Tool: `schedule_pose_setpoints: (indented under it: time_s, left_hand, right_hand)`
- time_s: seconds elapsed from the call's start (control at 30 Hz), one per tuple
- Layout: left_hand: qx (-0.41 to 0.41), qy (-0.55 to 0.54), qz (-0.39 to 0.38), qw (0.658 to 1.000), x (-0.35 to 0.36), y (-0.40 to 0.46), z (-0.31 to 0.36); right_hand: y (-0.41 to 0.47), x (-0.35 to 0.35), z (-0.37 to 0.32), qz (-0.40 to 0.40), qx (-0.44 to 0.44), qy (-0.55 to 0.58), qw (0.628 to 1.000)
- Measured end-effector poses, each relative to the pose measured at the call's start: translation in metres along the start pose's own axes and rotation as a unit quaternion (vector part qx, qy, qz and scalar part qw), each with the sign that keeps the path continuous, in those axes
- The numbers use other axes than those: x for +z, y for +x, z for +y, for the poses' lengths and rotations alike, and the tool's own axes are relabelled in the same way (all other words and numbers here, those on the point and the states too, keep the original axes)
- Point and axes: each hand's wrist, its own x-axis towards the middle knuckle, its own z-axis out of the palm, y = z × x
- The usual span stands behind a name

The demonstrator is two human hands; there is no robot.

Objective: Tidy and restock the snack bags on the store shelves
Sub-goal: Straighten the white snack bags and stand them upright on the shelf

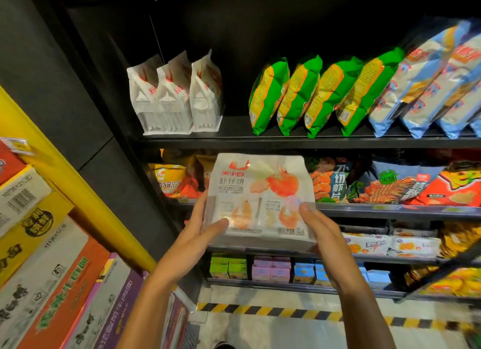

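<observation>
Held bag: white shrimp-cracker bag (261,200), upright in front of the second shelf, below the gap on the top shelf (307,142).
Left hand (205,231): fingers curled round the bag's lower left edge, thumb on its face.
Right hand (318,229): fingers gripping the lower right edge.
Done: three matching white bags (175,96) stand far left on the top shelf; green bags (320,93) and blue bags (429,83) lean in rows to the right.
Left: this bag not yet shelved (the gap beside the white row looks the likely spot).

Stuff around the shelving
Stacked printed cartons (39,257) sat on the left behind a yellow beam (78,189), and black-and-yellow hazard tape (286,312) ran across the pale floor (273,333).
</observation>
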Motion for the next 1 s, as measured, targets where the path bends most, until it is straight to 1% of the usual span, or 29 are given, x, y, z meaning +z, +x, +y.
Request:
schedule_pose_setpoints:
  time_s: [0.1, 0.17, 0.27, 0.33, 0.37, 0.4, 0.47, 0.57, 0.73, 0.8, 0.87, 1.0]
  left_hand:
    - [-0.041, -0.006, 0.017, 0.999, 0.0, 0.003, -0.005]
    - [-0.068, -0.013, 0.024, 0.997, -0.002, 0.002, -0.009]
    - [-0.094, -0.013, 0.022, 0.995, 0.0, 0.009, -0.006]
    - [-0.092, -0.019, 0.032, 0.995, -0.007, 0.019, -0.009]
    - [-0.089, -0.034, 0.015, 0.995, -0.009, 0.019, -0.011]
    - [-0.101, -0.048, 0.016, 0.994, -0.007, 0.02, -0.011]
    - [-0.126, -0.103, -0.009, 0.987, -0.002, 0.011, -0.006]
    - [-0.092, -0.103, -0.033, 0.99, -0.001, 0.002, 0.0]
    - [-0.09, -0.117, -0.082, 0.986, -0.008, 0.0, 0.005]
    - [-0.088, -0.129, -0.089, 0.984, -0.012, -0.003, 0.003]
    - [-0.084, -0.138, -0.101, 0.982, -0.015, -0.004, 0.002]
    - [-0.08, -0.145, -0.101, 0.981, -0.02, -0.004, 0.002]
  right_hand:
    - [0.004, -0.009, 0.011, -0.029, 0.066, 0.004, 0.997]
    - [0.007, -0.014, 0.013, -0.034, 0.084, 0.03, 0.995]
    - [0.009, -0.02, 0.013, -0.059, 0.088, 0.036, 0.994]
    - [0.011, -0.024, 0.015, -0.063, 0.087, 0.054, 0.993]
    - [0.011, -0.025, 0.015, -0.063, 0.087, 0.067, 0.992]
    - [0.012, -0.026, 0.016, -0.063, 0.085, 0.08, 0.991]
    - [0.009, -0.027, 0.015, -0.074, 0.071, 0.088, 0.991]
    - [0.006, -0.026, 0.008, -0.076, 0.063, 0.09, 0.991]
    - [0.001, -0.03, 0.002, -0.094, 0.056, 0.065, 0.992]
    - [-0.001, -0.031, -0.003, -0.11, 0.036, 0.058, 0.992]
    - [-0.003, -0.032, -0.005, -0.11, 0.019, 0.04, 0.993]
    - [0.0, -0.03, -0.005, -0.101, -0.002, 0.046, 0.994]
